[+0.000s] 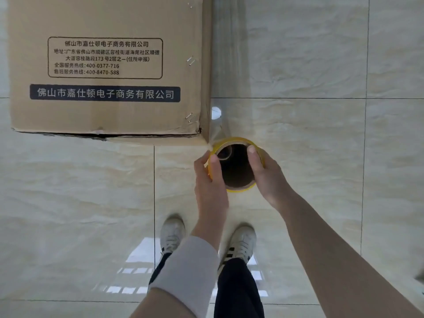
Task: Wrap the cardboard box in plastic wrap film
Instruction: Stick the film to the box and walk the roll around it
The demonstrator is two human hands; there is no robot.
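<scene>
A large brown cardboard box [107, 65] with black printed labels fills the upper left. Just off its near right corner I hold a roll of plastic wrap film [236, 166] upright, seen down its dark hollow core with a yellow rim. My left hand [210, 180] grips the roll's left side, thumb on the rim. My right hand [263, 173] grips its right side, thumb hooked into the core. A clear sheet of film [227, 65] stretches from the roll up along the box's right side.
The floor is glossy beige tiles [309, 134] with dark grout lines. My two feet in white sneakers [172, 235] stand just below the roll. Window light reflects off the tiles near my feet.
</scene>
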